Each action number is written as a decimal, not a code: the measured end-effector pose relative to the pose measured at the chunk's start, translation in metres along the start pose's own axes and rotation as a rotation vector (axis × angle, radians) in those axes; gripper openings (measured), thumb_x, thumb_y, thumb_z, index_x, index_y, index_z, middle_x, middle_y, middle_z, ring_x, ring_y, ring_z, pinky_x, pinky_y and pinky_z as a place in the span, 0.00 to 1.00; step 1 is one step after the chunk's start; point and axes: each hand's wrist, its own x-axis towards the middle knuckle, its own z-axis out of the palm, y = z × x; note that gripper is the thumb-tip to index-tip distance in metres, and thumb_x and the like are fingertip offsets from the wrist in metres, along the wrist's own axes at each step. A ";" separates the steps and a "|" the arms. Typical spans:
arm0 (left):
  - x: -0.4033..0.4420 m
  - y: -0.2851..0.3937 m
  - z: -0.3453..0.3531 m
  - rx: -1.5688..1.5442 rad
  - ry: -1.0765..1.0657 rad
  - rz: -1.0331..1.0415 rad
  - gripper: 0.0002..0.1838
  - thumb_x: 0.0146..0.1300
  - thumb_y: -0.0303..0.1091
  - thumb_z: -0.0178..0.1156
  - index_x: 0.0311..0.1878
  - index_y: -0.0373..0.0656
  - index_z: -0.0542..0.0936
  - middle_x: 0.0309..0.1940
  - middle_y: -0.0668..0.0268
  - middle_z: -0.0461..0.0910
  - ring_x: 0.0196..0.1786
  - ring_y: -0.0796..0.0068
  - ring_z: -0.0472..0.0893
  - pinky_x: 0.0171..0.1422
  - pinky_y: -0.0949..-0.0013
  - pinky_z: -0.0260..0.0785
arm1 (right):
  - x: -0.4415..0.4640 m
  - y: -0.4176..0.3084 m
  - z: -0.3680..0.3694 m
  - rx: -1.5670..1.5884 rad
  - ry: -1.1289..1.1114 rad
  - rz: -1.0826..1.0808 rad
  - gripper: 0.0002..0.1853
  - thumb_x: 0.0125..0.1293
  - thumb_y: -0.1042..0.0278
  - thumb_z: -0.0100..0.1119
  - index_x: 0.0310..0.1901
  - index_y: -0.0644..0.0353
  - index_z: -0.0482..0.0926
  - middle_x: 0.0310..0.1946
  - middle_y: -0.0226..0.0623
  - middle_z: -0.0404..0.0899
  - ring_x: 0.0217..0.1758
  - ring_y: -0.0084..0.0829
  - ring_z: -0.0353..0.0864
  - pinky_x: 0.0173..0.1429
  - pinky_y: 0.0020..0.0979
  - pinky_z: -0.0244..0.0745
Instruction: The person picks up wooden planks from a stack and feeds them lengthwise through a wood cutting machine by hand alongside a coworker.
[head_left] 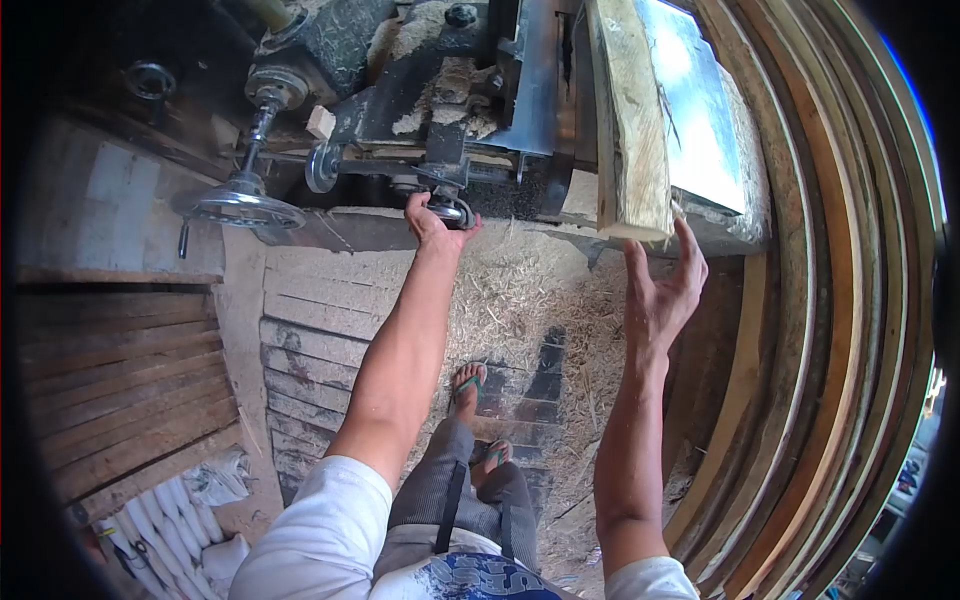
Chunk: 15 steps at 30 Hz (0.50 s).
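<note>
My left hand (438,224) is closed around a small metal handwheel (455,212) on the front of a woodworking machine. My right hand (662,290) is just below the near end of a thick wooden board (635,150). Its thumb and fingers are apart, with the fingertips close to the board's end; whether they touch it I cannot tell. The board lies lengthwise on the machine's shiny metal table (705,130), beside a dark upright fence.
A larger chrome handwheel (240,203) with a crank handle sticks out at the left. A small wood block (321,122) rests on the machine. Long planks (800,300) stand along the right. Shavings (520,290) cover the floor around my sandalled feet.
</note>
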 end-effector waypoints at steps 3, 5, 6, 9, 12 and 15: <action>-0.021 -0.016 0.006 0.241 0.208 0.389 0.37 0.52 0.49 0.67 0.63 0.45 0.68 0.59 0.53 0.71 0.61 0.52 0.72 0.55 0.39 0.70 | 0.014 0.000 0.015 -0.453 -0.152 -0.041 0.53 0.54 0.37 0.73 0.77 0.50 0.60 0.78 0.52 0.57 0.77 0.54 0.59 0.77 0.57 0.53; -0.021 -0.010 -0.010 0.643 0.314 0.790 0.34 0.55 0.47 0.67 0.61 0.40 0.68 0.59 0.52 0.71 0.61 0.52 0.73 0.58 0.42 0.70 | -0.015 0.005 -0.004 -0.517 -0.336 0.095 0.57 0.53 0.42 0.74 0.80 0.50 0.53 0.79 0.59 0.52 0.74 0.59 0.63 0.75 0.54 0.60; -0.023 -0.001 -0.023 1.063 0.342 1.351 0.29 0.59 0.46 0.66 0.56 0.36 0.70 0.56 0.49 0.72 0.60 0.50 0.74 0.64 0.48 0.66 | -0.042 0.003 -0.029 -0.485 -0.409 0.183 0.58 0.53 0.44 0.74 0.81 0.51 0.52 0.79 0.60 0.51 0.73 0.60 0.64 0.74 0.54 0.61; -0.029 0.012 -0.027 1.449 -0.099 1.376 0.21 0.58 0.49 0.69 0.38 0.39 0.78 0.47 0.51 0.76 0.60 0.47 0.72 0.66 0.49 0.63 | -0.140 0.017 -0.090 -0.496 -0.421 0.272 0.60 0.50 0.51 0.75 0.81 0.54 0.49 0.78 0.61 0.51 0.70 0.62 0.67 0.70 0.52 0.67; -0.006 0.016 -0.025 1.071 -0.027 1.136 0.15 0.54 0.40 0.67 0.25 0.36 0.77 0.28 0.59 0.78 0.37 0.65 0.76 0.47 0.58 0.68 | -0.225 0.021 -0.147 -0.566 -0.420 0.364 0.62 0.45 0.54 0.76 0.81 0.56 0.49 0.76 0.62 0.54 0.69 0.63 0.67 0.69 0.52 0.67; -0.001 0.019 -0.016 0.949 -0.006 0.973 0.12 0.53 0.34 0.62 0.21 0.36 0.74 0.18 0.68 0.72 0.26 0.76 0.69 0.34 0.65 0.62 | -0.318 0.046 -0.203 -0.620 -0.436 0.354 0.63 0.43 0.56 0.76 0.80 0.61 0.49 0.74 0.62 0.55 0.69 0.64 0.65 0.69 0.53 0.66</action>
